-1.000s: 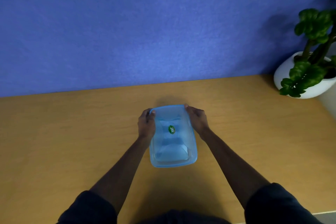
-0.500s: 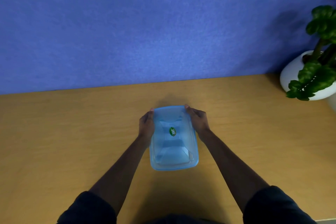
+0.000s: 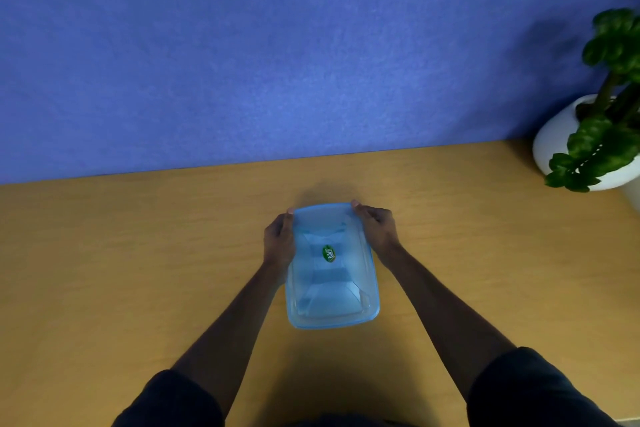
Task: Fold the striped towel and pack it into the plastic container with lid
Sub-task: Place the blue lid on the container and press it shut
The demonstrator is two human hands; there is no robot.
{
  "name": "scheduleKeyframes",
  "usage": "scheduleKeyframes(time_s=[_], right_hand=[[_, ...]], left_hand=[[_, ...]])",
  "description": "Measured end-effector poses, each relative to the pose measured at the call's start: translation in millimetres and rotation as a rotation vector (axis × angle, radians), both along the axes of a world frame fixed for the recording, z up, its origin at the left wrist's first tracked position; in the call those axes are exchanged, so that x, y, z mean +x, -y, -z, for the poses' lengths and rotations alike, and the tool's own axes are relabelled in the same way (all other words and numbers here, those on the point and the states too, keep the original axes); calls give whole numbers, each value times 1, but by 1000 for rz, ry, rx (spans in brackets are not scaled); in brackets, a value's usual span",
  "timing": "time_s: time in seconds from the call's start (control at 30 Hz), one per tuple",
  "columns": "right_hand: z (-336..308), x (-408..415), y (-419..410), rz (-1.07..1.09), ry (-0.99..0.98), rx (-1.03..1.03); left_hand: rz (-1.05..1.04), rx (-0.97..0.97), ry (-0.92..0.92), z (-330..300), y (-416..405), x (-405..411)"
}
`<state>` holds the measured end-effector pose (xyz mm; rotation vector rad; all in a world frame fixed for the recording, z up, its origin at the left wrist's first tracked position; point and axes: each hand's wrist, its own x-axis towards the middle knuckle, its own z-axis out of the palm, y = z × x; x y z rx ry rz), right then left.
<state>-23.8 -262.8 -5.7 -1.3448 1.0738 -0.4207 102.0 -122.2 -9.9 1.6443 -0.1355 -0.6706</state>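
Note:
A translucent blue plastic container [image 3: 360, 319] stands in the middle of the wooden table, its lid [image 3: 322, 218] on top with a small green oval sticker [image 3: 329, 254]. Pale folded cloth, the towel [image 3: 325, 302], shows faintly through the lid; its stripes cannot be made out. My left hand [image 3: 278, 241] grips the container's far left side, fingers curled on the rim. At the far right corner my right hand [image 3: 375, 225] holds the rim, fingertips on the lid's edge.
The wooden table [image 3: 138, 270] runs back to a blue wall [image 3: 277, 45]. A green plant in a white pot [image 3: 561, 146] stands at the far right corner of the table.
The hands and container have barely shifted; my left fingers have slipped from the lid top to its side edge. The camera has tilted slightly, so the plant sits nearer the right edge.

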Motion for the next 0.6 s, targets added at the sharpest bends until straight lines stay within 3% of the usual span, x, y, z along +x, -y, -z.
scheduleKeyframes(time_s=[0.3,0.6], right_hand=[[-5,1,-4,1,-19,-31],[-12,-37,-33,-75,-79,-291]], left_hand=[[-30,27,63,0,-1,-1],[-6,9,160,-7,-25,-8]])
